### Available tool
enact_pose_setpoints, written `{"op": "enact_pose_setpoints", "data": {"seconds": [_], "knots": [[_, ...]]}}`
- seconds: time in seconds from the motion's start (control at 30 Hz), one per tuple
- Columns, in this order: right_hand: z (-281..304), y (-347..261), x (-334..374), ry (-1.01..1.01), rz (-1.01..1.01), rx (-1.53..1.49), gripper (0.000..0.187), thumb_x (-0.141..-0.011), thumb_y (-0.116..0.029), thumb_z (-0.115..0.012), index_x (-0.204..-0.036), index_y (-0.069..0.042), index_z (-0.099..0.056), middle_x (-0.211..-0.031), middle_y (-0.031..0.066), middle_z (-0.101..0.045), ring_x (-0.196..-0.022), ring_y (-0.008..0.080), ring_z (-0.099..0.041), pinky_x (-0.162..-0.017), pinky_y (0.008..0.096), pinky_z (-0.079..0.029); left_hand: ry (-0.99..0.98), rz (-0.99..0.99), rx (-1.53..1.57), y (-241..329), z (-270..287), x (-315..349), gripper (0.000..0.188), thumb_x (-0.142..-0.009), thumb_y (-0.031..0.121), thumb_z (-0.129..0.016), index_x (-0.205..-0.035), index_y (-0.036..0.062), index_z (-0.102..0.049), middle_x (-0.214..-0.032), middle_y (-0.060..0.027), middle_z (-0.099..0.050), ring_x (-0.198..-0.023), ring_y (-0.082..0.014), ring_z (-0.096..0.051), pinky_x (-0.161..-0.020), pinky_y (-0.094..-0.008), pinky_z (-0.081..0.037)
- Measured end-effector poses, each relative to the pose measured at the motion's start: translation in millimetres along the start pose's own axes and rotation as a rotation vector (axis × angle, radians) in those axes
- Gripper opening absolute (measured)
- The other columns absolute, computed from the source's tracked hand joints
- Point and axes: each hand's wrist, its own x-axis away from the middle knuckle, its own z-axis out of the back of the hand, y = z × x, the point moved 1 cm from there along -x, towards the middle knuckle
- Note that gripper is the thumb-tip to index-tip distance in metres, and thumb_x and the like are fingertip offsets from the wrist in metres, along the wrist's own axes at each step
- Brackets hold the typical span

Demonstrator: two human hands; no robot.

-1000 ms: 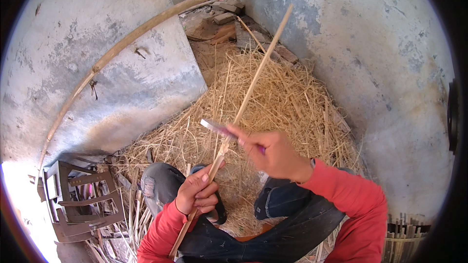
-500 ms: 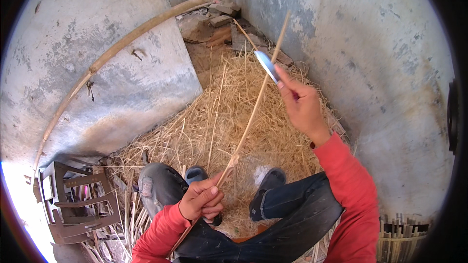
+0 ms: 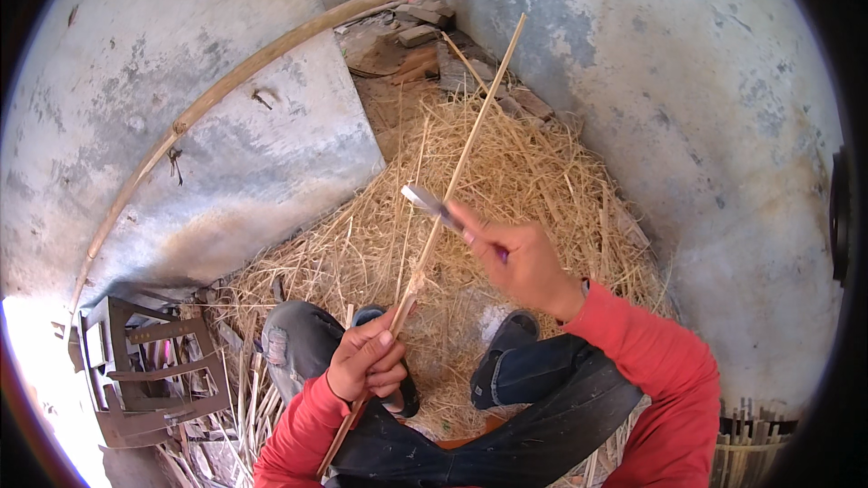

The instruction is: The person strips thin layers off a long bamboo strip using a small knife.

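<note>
A long, thin bamboo strip [image 3: 473, 131] slants up and away from my lap, with my left hand [image 3: 368, 363] closed round its lower part. Just above that grip, a rough, frayed spot shows on the strip. My right hand [image 3: 532, 264] grips a knife by its handle, which the fingers mostly hide. The knife's shiny blade [image 3: 425, 200] lies across the strip around its middle, the tip pointing left.
Bamboo shavings [image 3: 542, 172] cover the floor ahead, up to the walls. A bowed bamboo pole [image 3: 271, 48] arches along the left wall. A broken wooden frame [image 3: 167, 375] stands at left near split sticks. Bricks [image 3: 419, 35] lie in the corner; a slatted basket [image 3: 746, 456] sits lower right.
My right hand has drawn the knife down the strip, from near its far end toward my left hand. The left hand keeps its hold, nearly in the same place.
</note>
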Motion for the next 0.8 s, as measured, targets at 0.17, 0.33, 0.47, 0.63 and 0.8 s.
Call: {"op": "enact_pose_setpoints", "data": {"seconds": [0.17, 0.33, 0.47, 0.63, 0.8], "knots": [[-28.6, -15.4, 19.6, -0.118, 0.013, -0.092, 0.043, -0.1, -0.008, -0.057, -0.143, -0.009, -0.058, -0.064, 0.0081, -0.041, -0.054, 0.0075, -0.039, -0.049, 0.0281, -0.037, -0.037, 0.013, 0.028, 3.7, 3.0, -3.4, 0.049, -0.111, 0.021, -0.042, -0.16, 0.0192, -0.033, -0.064, 0.0065, -0.026, -0.048, -0.0044, -0.025, -0.044, -0.0211, -0.022], [-17.7, -4.1, 14.1, -0.275, -0.065, -0.271, 0.042, -0.102, -0.013, -0.058, -0.144, -0.01, -0.058, -0.064, 0.0001, -0.048, -0.061, 0.0043, -0.041, -0.055, 0.025, -0.038, -0.029, 0.045, 0.054, 6.1, 1.8, -2.4, 0.049, -0.111, 0.022, -0.041, -0.159, 0.0191, -0.034, -0.063, 0.0059, -0.027, -0.048, -0.0048, -0.025, -0.044, -0.0211, -0.023], [-3.2, -20.8, 6.1, -0.214, -0.319, -0.48, 0.036, -0.101, -0.009, -0.061, -0.137, -0.004, -0.064, -0.075, -0.0056, -0.062, -0.065, 0.0019, -0.051, -0.058, 0.0209, -0.041, -0.06, -0.126, -0.117, -3.5, 0.9, -10.1, 0.049, -0.111, 0.018, -0.043, -0.159, 0.018, -0.035, -0.062, 0.005, -0.028, -0.048, -0.0057, -0.026, -0.045, -0.0219, -0.026], [-5.8, -20.7, 3.1, 0.076, -0.296, -0.408, 0.028, -0.094, -0.023, -0.075, -0.111, -0.001, -0.073, -0.069, -0.0046, -0.059, -0.065, 0.0023, -0.051, -0.056, 0.0237, -0.041, 0.075, -0.31, -0.393, -21.0, 8.4, -15.6, 0.05, -0.107, 0.009, -0.05, -0.156, 0.0099, -0.04, -0.062, 0.0044, -0.04, -0.052, -0.0052, -0.037, -0.05, -0.0236, -0.034], [-20.5, -14.8, 10.6, -0.056, -0.29, -0.191, 0.032, -0.089, -0.03, -0.081, -0.085, 0.0, -0.07, -0.061, -0.0022, -0.056, -0.056, 0.0043, -0.049, -0.049, 0.0283, -0.038, 0.236, -0.395, -0.876, -23.5, 3.7, -19.1, 0.051, -0.102, 0.006, -0.058, -0.151, -0.0005, -0.045, -0.074, -0.0013, -0.059, -0.067, -0.0047, -0.051, -0.063, -0.0216, -0.043]]}}
